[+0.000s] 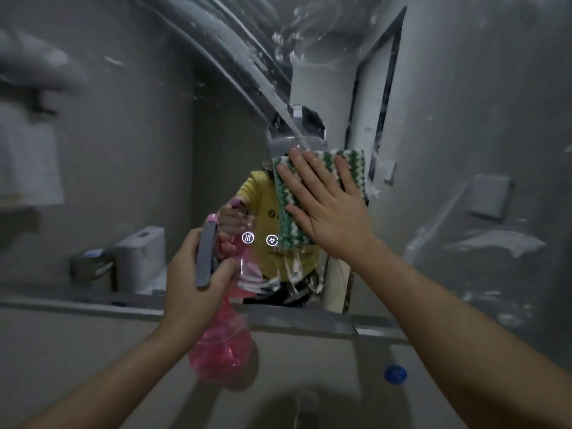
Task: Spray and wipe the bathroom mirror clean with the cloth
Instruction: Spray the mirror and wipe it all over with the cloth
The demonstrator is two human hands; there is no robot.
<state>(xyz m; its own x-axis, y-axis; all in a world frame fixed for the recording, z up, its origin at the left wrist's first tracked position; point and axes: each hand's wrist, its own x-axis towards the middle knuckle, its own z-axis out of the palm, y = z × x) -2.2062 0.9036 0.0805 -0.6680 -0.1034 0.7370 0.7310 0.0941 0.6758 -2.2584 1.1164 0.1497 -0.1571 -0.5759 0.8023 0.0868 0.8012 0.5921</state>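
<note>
While the wipe goes on: the right hand (332, 209) lies flat, fingers spread and straight, pressing the cloth (322, 178) onto the mirror (448, 119).
Cloth: green and white, pinned under the palm just above the two lit touch icons (260, 239) on the glass, peeking out at 12 and 9 o'clock of the hand.
Left hand (198, 274): curled round the neck and trigger of the pink bottle (224, 345), which hangs in front of the mirror's lower edge, at 8 o'clock from the cloth.
Mirror: foam streaks and wet smears show at 12 o'clock near the top and at 3 to 4 o'clock on the right; drips run down below the cloth, so to my eye much is left to wipe.
Below: a sink (278, 407) sits under the bottle, with a blue cap (395, 373) beside it at about 4 o'clock.
Risk, icons: the palm's heel sits right beside them; a downward stroke could brush them and switch something.
Risk, cloth: it is held only by flat pressure, so easing off on slick glass may let it slide into the sink.
Risk, streaks: foam left to dry at the far edges could mark the glass.
</note>
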